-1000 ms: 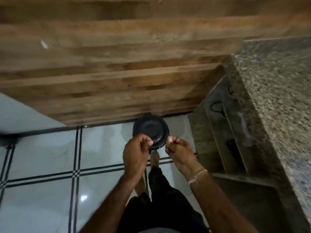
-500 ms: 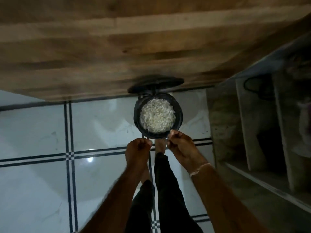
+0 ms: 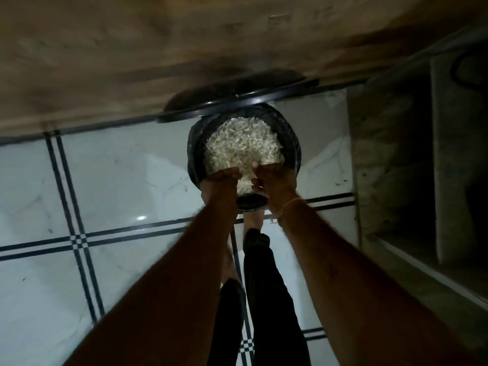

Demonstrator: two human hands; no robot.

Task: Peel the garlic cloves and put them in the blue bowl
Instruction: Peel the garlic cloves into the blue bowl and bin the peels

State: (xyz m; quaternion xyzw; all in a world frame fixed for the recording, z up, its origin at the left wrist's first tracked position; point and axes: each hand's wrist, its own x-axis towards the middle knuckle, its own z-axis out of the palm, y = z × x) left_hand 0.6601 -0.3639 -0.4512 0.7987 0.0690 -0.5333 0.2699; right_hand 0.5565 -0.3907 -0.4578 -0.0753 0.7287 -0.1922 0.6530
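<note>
My left hand (image 3: pixel 221 180) and right hand (image 3: pixel 273 178) have advanced over the near rim of the bin (image 3: pixel 293 143), so scraps drop onto the pale peelings (image 3: pixel 243 143) inside. The lid (image 3: pixel 237 93) stands raised. Grip state: cannot tell. The garlic cloves and blue bowl are out of view.

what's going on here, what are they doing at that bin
A person stands over a black bin on the tiled floor, and its lid is raised. The left hand and right hand hover close together above the near rim, fingers curled. Whether they hold anything is unclear. The bin is heaped with pale papery scraps, probably garlic skins being thrown away.
</note>
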